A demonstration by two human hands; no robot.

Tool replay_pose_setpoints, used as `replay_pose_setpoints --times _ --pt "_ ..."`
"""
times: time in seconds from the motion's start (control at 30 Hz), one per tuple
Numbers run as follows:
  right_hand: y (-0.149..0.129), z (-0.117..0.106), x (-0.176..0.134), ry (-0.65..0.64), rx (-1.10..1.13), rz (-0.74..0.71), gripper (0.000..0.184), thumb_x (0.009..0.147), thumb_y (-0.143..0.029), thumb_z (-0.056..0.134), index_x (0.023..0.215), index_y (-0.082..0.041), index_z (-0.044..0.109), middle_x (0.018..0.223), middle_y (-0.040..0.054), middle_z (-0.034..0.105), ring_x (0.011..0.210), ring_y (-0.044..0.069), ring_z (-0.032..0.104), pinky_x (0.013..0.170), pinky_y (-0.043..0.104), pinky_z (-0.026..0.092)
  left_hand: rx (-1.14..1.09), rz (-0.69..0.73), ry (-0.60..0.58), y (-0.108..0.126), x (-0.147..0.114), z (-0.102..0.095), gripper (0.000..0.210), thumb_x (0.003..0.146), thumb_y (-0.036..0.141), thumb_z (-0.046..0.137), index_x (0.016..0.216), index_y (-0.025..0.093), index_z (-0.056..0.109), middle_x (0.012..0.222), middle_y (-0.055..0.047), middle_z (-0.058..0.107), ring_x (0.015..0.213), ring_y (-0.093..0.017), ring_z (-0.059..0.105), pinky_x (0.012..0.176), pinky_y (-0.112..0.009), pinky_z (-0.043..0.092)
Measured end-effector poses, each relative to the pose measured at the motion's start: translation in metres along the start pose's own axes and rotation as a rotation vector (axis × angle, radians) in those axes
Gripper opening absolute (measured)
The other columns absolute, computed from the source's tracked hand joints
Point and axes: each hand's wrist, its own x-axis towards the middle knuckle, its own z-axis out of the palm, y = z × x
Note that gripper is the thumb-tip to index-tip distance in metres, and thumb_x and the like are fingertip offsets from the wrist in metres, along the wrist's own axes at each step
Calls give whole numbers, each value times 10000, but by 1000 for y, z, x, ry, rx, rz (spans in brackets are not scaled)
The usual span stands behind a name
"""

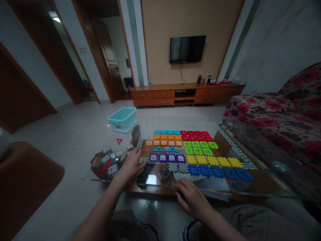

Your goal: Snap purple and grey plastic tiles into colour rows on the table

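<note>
My left hand [132, 164] is over the left part of the glass table, fingers loosely bent and apart, with nothing visible in them. Just beyond it lie small white window pieces [130, 146]. Purple tiles with white windows [162, 157] form a row to its right, and a dark phone-like slab [145, 175] lies beside it. My right hand [192, 196] rests at the table's front edge, fingers slightly curled and apart, holding nothing I can see. Nearest to it are grey tiles [178, 167], a small round glass dish [164, 172] and white paper [213, 185].
Rows of blue [217, 171], yellow [212, 161], green [198, 148], red [196, 135] and orange tiles [167, 137] cover the table's middle. A bag of loose pieces [100, 164] sits at the left end. On the floor beyond stands a turquoise bin [122, 120]; a flowered sofa [271, 110] is right.
</note>
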Motion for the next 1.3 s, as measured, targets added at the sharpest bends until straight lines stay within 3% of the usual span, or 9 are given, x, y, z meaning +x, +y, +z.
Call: replay_pose_setpoints --times 0.1,0.2,0.33,0.47,0.6,0.87,1.17,1.23,1.3 --pt "-4 0 1 -41 -14 -3 287 872 -86 520 1129 -198 582 1029 85 604 965 257 577 840 426 519 173 -176 -85 -40 -4 -27 420 808 304 669 1200 192 572 1202 -126 578 1121 -278 566 976 -378 436" --pt "-5 -1 3 -52 -25 -1 270 874 -93 520 1114 -195 591 1014 83 605 948 254 577 821 418 515 279 -342 -204 -77 -14 -48 383 744 350 713 1088 203 626 1169 -118 619 1111 -286 581 957 -365 442" --pt "-5 -1 4 -48 -51 -12 254 876 -102 521 1098 -196 600 1002 82 608 934 254 578 809 414 510 289 -492 -334 -98 -30 -62 280 639 294 754 885 207 651 983 -89 692 957 -286 641 838 -344 487" --pt "-5 0 4 -49 -53 -16 253 881 -103 519 1100 -203 594 998 76 606 927 247 578 801 398 506 265 -483 -347 -93 -39 -62 405 570 264 786 946 213 644 1029 -83 693 980 -285 647 853 -336 495" --pt "-4 0 3 -58 -57 -8 245 880 -101 521 1091 -204 592 1004 78 602 936 247 577 803 391 500 292 -463 -348 -86 -39 -58 510 541 301 812 1003 182 634 1165 -138 650 1095 -314 616 927 -356 485" --pt "-5 -1 4 -60 -58 -11 249 886 -107 516 1102 -198 597 993 76 603 930 252 576 799 407 503 374 -569 -409 -82 -41 -49 864 510 360 860 1254 81 521 1377 -271 502 1276 -357 526 1036 -359 433" --pt "-5 0 3 -40 -59 -23 261 875 -103 516 1103 -199 600 1002 80 607 934 249 576 812 406 508 329 -496 -337 -80 -34 -55 459 590 280 798 1001 173 625 1180 -155 638 1097 -309 607 947 -358 473" --pt "-5 0 4 -40 -60 -24 268 873 -98 512 1106 -196 599 1000 81 606 931 250 575 808 409 508 281 -421 -234 -65 -27 -63 291 675 295 741 918 176 635 1084 -130 658 1019 -287 620 910 -364 483" --pt "-5 1 4 -33 -70 -28 271 872 -98 513 1109 -196 601 995 80 608 926 251 574 804 409 507 137 -276 -39 -36 -22 -78 180 829 344 605 890 180 644 967 -95 663 924 -249 627 856 -364 498"
